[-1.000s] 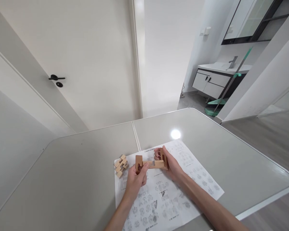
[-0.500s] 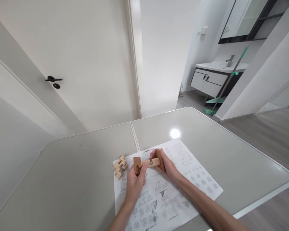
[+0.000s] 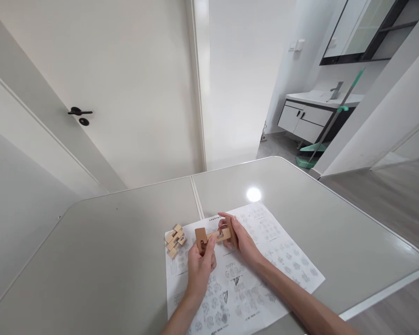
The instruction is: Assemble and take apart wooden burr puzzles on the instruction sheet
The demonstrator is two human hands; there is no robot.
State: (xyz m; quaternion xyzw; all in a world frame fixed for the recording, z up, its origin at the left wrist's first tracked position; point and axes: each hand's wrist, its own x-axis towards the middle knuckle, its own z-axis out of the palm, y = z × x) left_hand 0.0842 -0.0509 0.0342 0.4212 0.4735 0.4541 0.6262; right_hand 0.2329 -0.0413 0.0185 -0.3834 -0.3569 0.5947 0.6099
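Grip at both ends of a notched wooden puzzle piece [image 3: 216,235], over a printed sheet [image 3: 261,279] spread on the grey tabletop [image 3: 108,260]. Pinched by the left hand [image 3: 199,270] at its left end, thumb and fingertips shut on the upright block there. Held by the right hand [image 3: 242,239] at the other end, fingers curled over the top and closed around the wood; exact contact beneath those fingers hidden. Between the two hands, only a short bare run of the bar. Just left of the left hand and apart from it, a small cluster of pale wooden blocks [image 3: 174,239], resting on the far corner of the sheet. Under both wrists, rows of small printed diagrams, too fine to read. Beyond the right hand's fingertips, a round bright glare [image 3: 253,194] on the tabletop; beyond the left hand, a seam [image 3: 195,200] running away across the surface. Much farther off past the left hand, a white door with a dark handle [image 3: 80,111]; past the right hand, a vanity [image 3: 310,118] with a mop [image 3: 335,121] leaning before it.
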